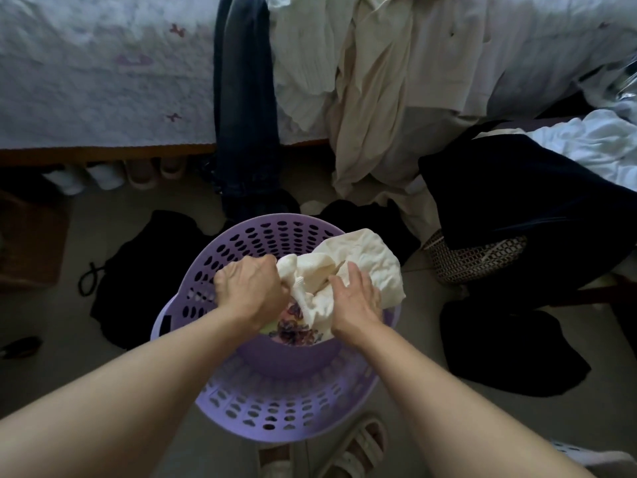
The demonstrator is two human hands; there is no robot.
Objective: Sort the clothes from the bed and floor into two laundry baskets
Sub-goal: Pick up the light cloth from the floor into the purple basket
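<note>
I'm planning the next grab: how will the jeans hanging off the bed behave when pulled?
The jeans drape limply over the bed edge, so they're probably floppy. Thick denim likely feels heavy. Their hems pool on the floor, so they may drag.

Dim room, beige floor [144, 391], white-quilted bed [103, 81].

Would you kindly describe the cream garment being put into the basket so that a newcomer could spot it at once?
Start at the round purple laundry basket on the floor before the bed. At its far right rim lies a crumpled cream garment, gripped by the left hand and pressed by the right hand. Unlike the floral-print piece beneath it, it is plain and pale.
</note>
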